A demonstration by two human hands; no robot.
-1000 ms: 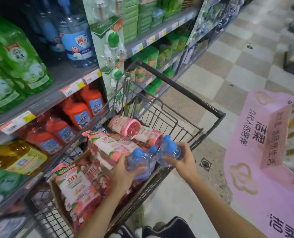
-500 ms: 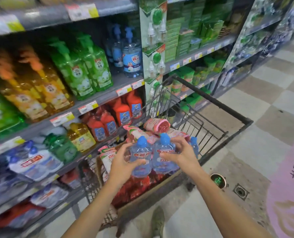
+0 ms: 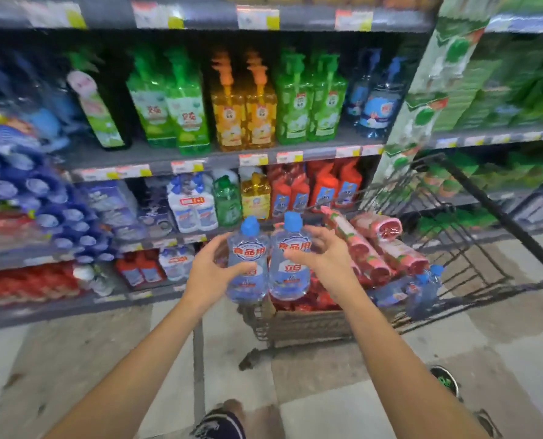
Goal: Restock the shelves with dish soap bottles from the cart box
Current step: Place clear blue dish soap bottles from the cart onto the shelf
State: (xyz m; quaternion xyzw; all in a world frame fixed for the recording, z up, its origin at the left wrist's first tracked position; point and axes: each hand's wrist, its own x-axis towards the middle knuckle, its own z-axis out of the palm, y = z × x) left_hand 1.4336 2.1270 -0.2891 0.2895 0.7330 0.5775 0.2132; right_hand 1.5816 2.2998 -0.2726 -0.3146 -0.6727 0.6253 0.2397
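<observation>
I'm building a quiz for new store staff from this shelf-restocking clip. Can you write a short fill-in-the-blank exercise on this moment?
1. The left hand and right hand together hold ____ clear dish soap bottles.
2. The caps of the held bottles are ____.
3. The pink-wrapped packs lie in the ____.
4. On the upper shelf, the orange pump bottles stand between ____ ones.

Missing words: two; blue; cart; green

Clear bottles [image 3: 268,264] blue caps, red lettering; cart [image 3: 472,248] black wire; pink refill pouches [image 3: 387,248].
</observation>
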